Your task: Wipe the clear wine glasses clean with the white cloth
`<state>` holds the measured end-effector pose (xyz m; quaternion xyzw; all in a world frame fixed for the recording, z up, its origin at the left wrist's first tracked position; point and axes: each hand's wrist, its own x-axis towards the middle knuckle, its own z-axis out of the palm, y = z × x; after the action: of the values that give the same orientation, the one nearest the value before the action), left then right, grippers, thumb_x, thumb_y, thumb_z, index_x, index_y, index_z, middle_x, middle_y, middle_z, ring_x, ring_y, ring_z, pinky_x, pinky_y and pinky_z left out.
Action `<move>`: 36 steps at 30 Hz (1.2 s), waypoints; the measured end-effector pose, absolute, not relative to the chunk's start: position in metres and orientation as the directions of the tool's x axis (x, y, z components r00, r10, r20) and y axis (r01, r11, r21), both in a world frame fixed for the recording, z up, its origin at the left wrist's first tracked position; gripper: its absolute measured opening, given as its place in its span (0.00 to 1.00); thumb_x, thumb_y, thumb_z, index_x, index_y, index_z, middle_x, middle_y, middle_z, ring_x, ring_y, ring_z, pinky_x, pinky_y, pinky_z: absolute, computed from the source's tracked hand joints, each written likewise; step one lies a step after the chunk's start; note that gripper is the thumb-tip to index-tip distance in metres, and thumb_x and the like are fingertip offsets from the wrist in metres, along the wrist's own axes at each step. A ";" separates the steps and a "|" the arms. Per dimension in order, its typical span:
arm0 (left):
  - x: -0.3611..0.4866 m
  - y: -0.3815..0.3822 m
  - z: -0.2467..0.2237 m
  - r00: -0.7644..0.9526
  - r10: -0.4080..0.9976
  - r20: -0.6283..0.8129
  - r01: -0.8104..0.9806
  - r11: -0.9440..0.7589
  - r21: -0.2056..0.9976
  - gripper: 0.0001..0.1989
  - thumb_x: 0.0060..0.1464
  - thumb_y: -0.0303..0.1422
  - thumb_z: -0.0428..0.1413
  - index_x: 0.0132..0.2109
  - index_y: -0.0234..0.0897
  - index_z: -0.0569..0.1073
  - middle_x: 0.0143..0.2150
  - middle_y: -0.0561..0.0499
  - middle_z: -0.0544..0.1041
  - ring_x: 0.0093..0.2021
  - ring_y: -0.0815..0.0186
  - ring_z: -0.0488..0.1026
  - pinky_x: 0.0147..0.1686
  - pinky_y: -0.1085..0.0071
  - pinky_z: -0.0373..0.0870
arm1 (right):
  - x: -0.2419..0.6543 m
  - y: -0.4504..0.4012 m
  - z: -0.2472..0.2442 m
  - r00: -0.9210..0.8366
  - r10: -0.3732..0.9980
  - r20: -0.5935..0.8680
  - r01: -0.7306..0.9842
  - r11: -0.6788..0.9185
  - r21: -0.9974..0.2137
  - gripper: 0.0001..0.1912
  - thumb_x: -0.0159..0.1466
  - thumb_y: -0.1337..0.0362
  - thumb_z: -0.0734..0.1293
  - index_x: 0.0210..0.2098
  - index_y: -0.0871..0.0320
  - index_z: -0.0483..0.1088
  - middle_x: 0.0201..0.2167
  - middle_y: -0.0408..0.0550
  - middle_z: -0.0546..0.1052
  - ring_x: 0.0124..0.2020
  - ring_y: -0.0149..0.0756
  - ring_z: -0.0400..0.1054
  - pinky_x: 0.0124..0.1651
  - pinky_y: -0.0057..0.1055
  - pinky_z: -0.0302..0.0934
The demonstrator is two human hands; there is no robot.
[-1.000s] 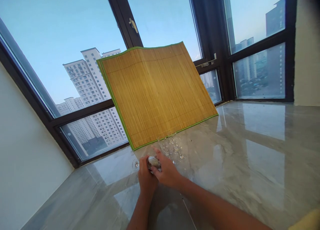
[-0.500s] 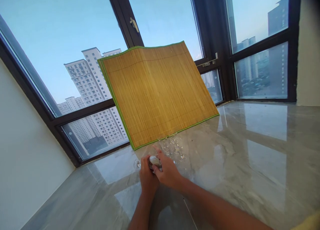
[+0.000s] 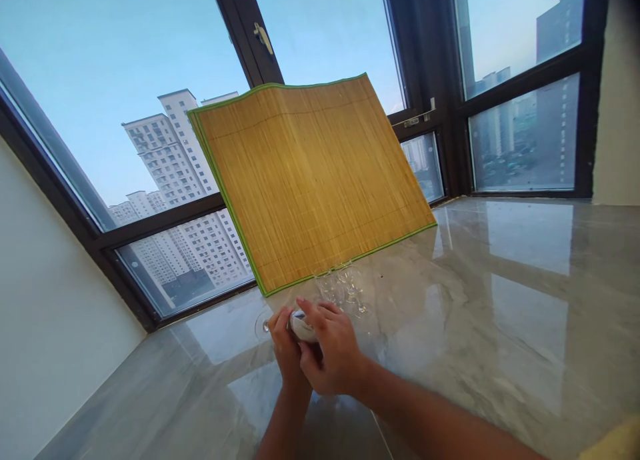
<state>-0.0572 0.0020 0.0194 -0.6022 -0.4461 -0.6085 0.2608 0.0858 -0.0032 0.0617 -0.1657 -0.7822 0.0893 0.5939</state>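
Left hand (image 3: 287,353) and right hand (image 3: 333,357) pinch, fingers curled, a clear stemmed wine glass (image 3: 293,325), seemingly with a white cloth. A slip could knock the small clear glasses (image 3: 345,288) at 1 o'clock.

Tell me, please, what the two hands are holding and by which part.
Both hands, left hand and right hand, hold a stemmed glass lying sideways, gripped around its bowl; its foot juts left.

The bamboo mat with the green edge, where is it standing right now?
The bamboo mat stands upright in the middle of the head view, leaning against the window frame, its bottom edge on the marble counter just behind the small clear glasses.
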 end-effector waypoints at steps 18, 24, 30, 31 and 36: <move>-0.044 -0.002 0.023 -0.202 0.231 0.952 0.838 -0.461 0.290 0.22 0.58 0.34 0.57 0.59 0.43 0.65 0.54 0.44 0.68 0.54 0.56 0.70 0.55 0.56 0.69 | 0.084 -0.002 0.060 -0.189 0.421 0.887 0.124 0.907 -0.404 0.46 0.54 0.65 0.63 0.72 0.56 0.48 0.43 0.51 0.80 0.42 0.46 0.75 0.58 0.49 0.62; -0.040 -0.006 0.021 -0.341 0.519 0.784 0.710 -0.404 0.576 0.21 0.54 0.36 0.57 0.56 0.41 0.68 0.48 0.46 0.76 0.45 0.58 0.76 0.45 0.61 0.74 | 0.081 0.004 0.057 -0.199 0.563 0.802 0.185 0.826 -0.533 0.46 0.53 0.65 0.63 0.72 0.57 0.51 0.40 0.51 0.80 0.43 0.49 0.73 0.53 0.48 0.64; -0.036 -0.011 0.028 -0.379 0.543 0.749 0.706 -0.354 0.614 0.22 0.50 0.36 0.58 0.54 0.40 0.71 0.45 0.48 0.79 0.41 0.59 0.77 0.40 0.64 0.74 | 0.079 0.007 0.053 -0.166 0.532 0.830 0.214 0.841 -0.497 0.48 0.54 0.67 0.63 0.73 0.56 0.46 0.39 0.49 0.80 0.41 0.47 0.73 0.51 0.47 0.65; -0.036 -0.011 0.028 -0.375 0.537 0.756 0.703 -0.367 0.609 0.22 0.51 0.36 0.58 0.53 0.40 0.71 0.46 0.47 0.79 0.41 0.59 0.77 0.41 0.64 0.74 | 0.079 0.006 0.054 -0.164 0.522 0.837 0.214 0.847 -0.486 0.48 0.54 0.67 0.63 0.73 0.56 0.46 0.39 0.48 0.80 0.40 0.47 0.73 0.51 0.46 0.65; -0.035 -0.011 0.029 -0.375 0.496 0.783 0.667 -0.442 0.600 0.19 0.53 0.39 0.57 0.53 0.40 0.72 0.48 0.47 0.78 0.45 0.58 0.76 0.44 0.63 0.74 | 0.081 0.002 0.059 -0.119 0.430 0.895 0.211 0.892 -0.401 0.47 0.53 0.66 0.62 0.72 0.55 0.49 0.37 0.48 0.81 0.37 0.46 0.75 0.48 0.46 0.66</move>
<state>-0.0353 -0.0107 0.0287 -0.5549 -0.5242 -0.6425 0.0667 0.0807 0.0022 0.0586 -0.2158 -0.7428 0.0874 0.6277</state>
